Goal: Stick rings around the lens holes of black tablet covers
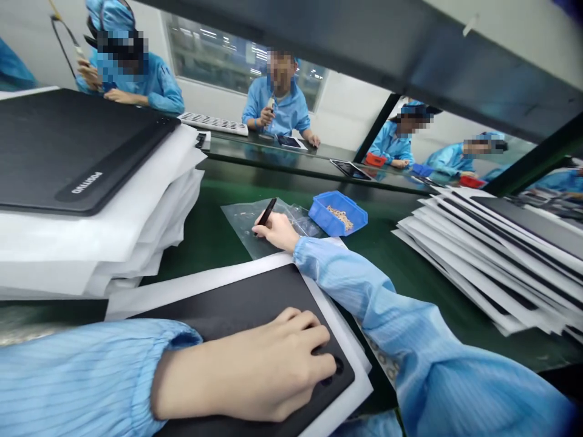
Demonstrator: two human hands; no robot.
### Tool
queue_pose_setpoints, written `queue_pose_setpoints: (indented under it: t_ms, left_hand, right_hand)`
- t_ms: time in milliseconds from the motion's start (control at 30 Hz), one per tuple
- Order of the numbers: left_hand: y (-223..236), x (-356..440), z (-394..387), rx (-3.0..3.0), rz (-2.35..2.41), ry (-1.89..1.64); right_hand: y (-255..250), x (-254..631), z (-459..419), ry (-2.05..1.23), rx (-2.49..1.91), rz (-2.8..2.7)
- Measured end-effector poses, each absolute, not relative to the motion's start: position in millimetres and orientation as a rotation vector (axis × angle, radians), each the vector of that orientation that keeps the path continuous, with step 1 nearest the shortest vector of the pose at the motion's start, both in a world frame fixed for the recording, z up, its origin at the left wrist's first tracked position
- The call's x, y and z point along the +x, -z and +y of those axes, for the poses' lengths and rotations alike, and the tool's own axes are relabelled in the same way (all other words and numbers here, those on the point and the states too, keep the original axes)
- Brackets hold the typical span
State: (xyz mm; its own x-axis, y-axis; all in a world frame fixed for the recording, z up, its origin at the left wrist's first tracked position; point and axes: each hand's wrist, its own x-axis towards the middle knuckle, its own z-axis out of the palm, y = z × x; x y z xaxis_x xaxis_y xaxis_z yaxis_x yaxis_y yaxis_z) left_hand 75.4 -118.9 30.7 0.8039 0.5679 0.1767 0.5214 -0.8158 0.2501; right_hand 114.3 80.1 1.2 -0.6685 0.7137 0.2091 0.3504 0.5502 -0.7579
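My left hand [268,364] lies over a black tablet back cover [218,297], its fingers curled down beside the round camera holes near the right corner. Its fingertips are hidden, so whatever they pinch does not show. White sheets [182,279] lie under the cover. Farther out, my right hand [280,232] grips a slim black tweezers-like tool [265,216] over a clear plastic bag [241,224]. The tool's working tip cannot be made out. Just right of that hand is a blue bin [332,203] with small tan parts [340,216] in it.
At left rises a tall stack of black covers [68,145] and white sheets [150,230]. Another sheet-layered stack [492,261] stands at right. A grey shelf [410,54] overhangs the green bench [373,255]. Several co-workers in blue sit across it, among them one person [282,100].
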Motion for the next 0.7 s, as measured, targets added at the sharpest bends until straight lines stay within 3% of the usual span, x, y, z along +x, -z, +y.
queue_pose_setpoints:
  t_ms: [333, 533, 700]
  left_hand:
    - [-31, 70, -112, 2.732, 0.902, -0.39]
    - [-3, 22, -75, 2.48, 1.573, -0.74]
    - [-2, 11, -65, 2.203, 1.849, -0.547]
  right_hand:
    - [-48, 170, 71, -0.794, -0.872, -2.477]
    - [-51, 247, 30, -0.787, -1.046, -2.544]
    - [-32, 266, 0, -0.899, -1.296, -2.496]
